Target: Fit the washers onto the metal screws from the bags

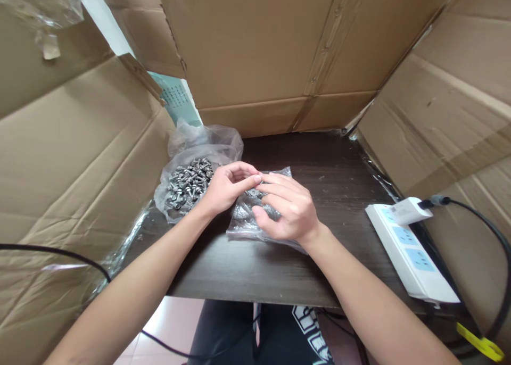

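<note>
My left hand [233, 187] is closed, thumb and forefinger meeting in a pinch above a clear plastic bag. Anything in that pinch is too small or too hidden to name. Against its fingertips rest the fingers of my right hand [289, 208], which stays open, thumb apart. Beneath both hands lies the flat clear bag [241, 226], with small metal pieces [254, 193] that look like washers showing between my fingers. Close to my left hand, many metal bolts [187, 184] fill an open, crumpled plastic bag [225, 139].
The dark tabletop [319, 163] is walled by cardboard sheets [259, 51]. A white power strip [411, 258] with a plugged-in adapter [411, 210] lies to the right. A black cable [56, 251] runs past my left forearm.
</note>
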`<state>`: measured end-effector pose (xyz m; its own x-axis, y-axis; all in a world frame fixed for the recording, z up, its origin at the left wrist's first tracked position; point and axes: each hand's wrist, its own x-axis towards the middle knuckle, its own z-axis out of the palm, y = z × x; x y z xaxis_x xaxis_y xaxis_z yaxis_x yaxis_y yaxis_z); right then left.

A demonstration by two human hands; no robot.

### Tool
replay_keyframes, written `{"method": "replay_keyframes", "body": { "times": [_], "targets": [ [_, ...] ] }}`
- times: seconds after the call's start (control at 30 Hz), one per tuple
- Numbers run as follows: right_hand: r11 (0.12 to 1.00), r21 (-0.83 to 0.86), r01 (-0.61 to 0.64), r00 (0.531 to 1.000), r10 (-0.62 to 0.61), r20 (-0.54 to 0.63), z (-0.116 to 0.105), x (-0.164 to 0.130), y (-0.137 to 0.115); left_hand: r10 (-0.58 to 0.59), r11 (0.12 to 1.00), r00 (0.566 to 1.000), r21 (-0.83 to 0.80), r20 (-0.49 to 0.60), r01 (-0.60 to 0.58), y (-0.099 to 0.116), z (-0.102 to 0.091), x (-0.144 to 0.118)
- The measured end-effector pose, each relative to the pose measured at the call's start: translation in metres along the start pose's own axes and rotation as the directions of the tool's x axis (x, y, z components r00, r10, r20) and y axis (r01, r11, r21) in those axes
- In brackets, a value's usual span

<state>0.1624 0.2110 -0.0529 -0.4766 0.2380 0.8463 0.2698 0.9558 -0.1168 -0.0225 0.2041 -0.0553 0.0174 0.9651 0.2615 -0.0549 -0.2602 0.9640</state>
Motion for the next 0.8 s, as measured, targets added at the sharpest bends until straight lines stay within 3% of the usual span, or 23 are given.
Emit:
{"method": "replay_keyframes", "body": {
  "times": [0.17,0.3,0.8],
  "targets": [
    [0.999,-0.012,0.032,0.999,-0.033,-0.044,-0.0004,0.0021,-0.0034,-0.033,0.999,0.999,-0.032,0.038,0.034,-0.0012,-0.0033,0.001],
    [1.0,0.021,-0.017,1.0,0.018,-0.023,-0.0005,0.0011,-0.0031,-0.039,0.999,0.997,-0.036,0.07,0.041,-0.0033,-0.0035,0.0005],
    [0.999,-0.013,0.03,0.996,-0.031,-0.081,0.0,0.003,-0.0017,-0.046,0.998,0.999,-0.053,-0.006,0.045,-0.003,0.0011,0.0005]
  ]
}}
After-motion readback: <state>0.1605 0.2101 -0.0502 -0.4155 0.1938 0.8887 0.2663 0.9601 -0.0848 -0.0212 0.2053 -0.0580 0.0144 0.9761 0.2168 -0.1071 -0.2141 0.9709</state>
